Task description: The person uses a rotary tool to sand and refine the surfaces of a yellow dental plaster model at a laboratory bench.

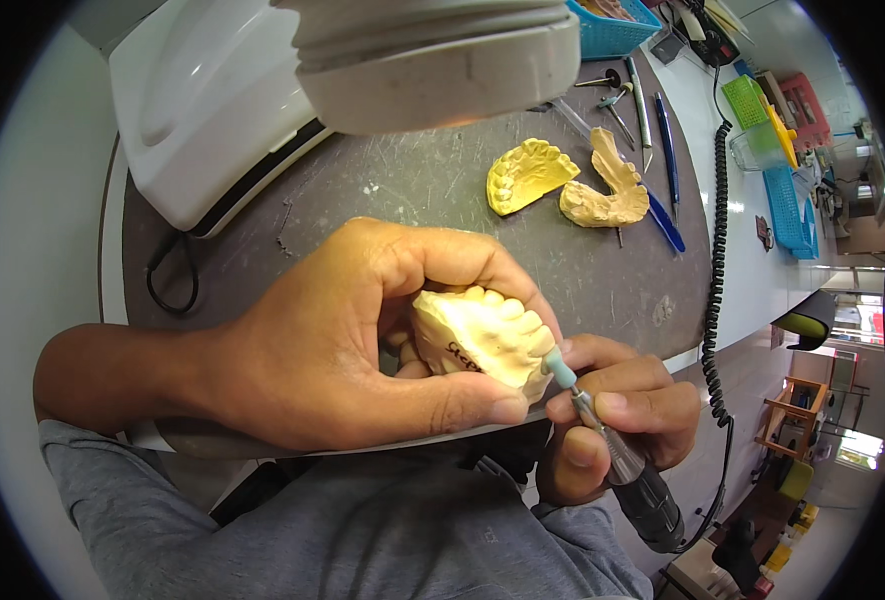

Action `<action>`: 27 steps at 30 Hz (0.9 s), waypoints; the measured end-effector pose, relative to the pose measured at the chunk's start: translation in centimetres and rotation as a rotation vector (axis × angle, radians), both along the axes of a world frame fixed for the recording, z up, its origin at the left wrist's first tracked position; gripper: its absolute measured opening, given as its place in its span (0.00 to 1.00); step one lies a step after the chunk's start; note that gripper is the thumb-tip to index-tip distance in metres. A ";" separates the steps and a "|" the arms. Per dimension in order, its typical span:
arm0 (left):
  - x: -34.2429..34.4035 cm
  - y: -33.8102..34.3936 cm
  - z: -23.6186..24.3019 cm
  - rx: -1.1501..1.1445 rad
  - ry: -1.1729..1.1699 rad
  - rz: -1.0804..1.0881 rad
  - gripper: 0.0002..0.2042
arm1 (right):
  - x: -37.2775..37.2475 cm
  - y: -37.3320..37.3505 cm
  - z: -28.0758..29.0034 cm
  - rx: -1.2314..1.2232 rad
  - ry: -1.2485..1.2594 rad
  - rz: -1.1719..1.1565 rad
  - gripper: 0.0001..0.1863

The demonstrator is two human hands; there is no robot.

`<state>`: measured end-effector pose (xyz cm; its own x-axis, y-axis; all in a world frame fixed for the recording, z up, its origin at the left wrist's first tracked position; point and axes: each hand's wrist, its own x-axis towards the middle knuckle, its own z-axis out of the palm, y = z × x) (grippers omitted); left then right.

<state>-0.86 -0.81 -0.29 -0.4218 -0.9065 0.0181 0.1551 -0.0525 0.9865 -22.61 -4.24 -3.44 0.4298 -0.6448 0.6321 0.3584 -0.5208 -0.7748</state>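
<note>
My left hand point(343, 340) is closed round a pale yellow dental cast point(483, 335) with moulded teeth and dark handwriting on its side. In my right hand point(643, 405) is a rotary handpiece point(638, 495) with a metal nose and dark body, its pale green bit point(561, 370) at the cast's right edge by the teeth. Above on the grey mat point(363, 180) lie a yellow cast point(528, 178) and a tan horseshoe-shaped cast point(613, 195).
A white machine point(183, 120) stands at upper left; a white lamp head point(438, 80) overhangs the mat. Slim tools point(668, 150) lie at upper right, beside a coiled black cable point(718, 260). Blue baskets point(793, 215) stand farther right. A wooden chair point(793, 415) is beyond the bench.
</note>
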 end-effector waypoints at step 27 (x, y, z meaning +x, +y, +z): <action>-0.1 0.0 -0.2 0.008 0.021 0.001 0.18 | 0.8 0.8 -0.6 0.047 -0.090 -0.129 0.19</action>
<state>-0.94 -0.84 -0.45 -0.4209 -0.9069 0.0191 0.1754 -0.0607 0.9826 -21.84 -3.43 -3.99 0.2847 -0.7210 0.6318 0.3597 -0.5305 -0.7676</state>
